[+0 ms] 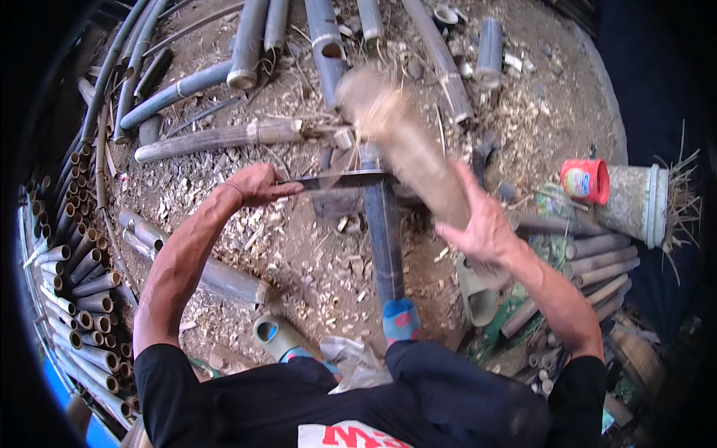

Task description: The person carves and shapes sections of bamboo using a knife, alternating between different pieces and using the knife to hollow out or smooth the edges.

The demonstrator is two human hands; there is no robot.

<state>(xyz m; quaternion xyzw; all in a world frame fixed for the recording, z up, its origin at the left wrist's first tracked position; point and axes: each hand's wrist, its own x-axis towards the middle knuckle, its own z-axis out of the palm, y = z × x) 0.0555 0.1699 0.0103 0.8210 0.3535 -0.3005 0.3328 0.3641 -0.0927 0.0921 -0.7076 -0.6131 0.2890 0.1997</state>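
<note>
Gripping the black-bladed knife (pixel 347 180) at about 10 o'clock, my left hand (pixel 258 185) had its fingers wrapped round the grip, one digit stretched along toward the blade. At 3 o'clock my right hand (pixel 478 220) was clamped on the narrower end of a wooden club (pixel 418 149), which slanted up toward 12 o'clock, its thick head blurred. The blade lay across a dark bamboo pole (pixel 385 246) just past the centre; I could not tell whether its edge had bitten in. The pole ran from 12 toward 6 o'clock, over a wooden block (pixel 328 203), and its near end met my patterned blue sock (pixel 401 321).

At 10 o'clock lay a brownish bamboo length (pixel 216 140), and pale wood chips (pixel 261 224) covered the dirt around. A green clog (pixel 272 336) sat at 7 o'clock, another (pixel 472 299) at 4. Toward 3 o'clock, well apart from my right hand, a red container (pixel 585 181) stood out beside a tipped pale bucket (pixel 631 200). Cut bamboo tubes (pixel 93 302) were stacked between 8 and 9 o'clock.
</note>
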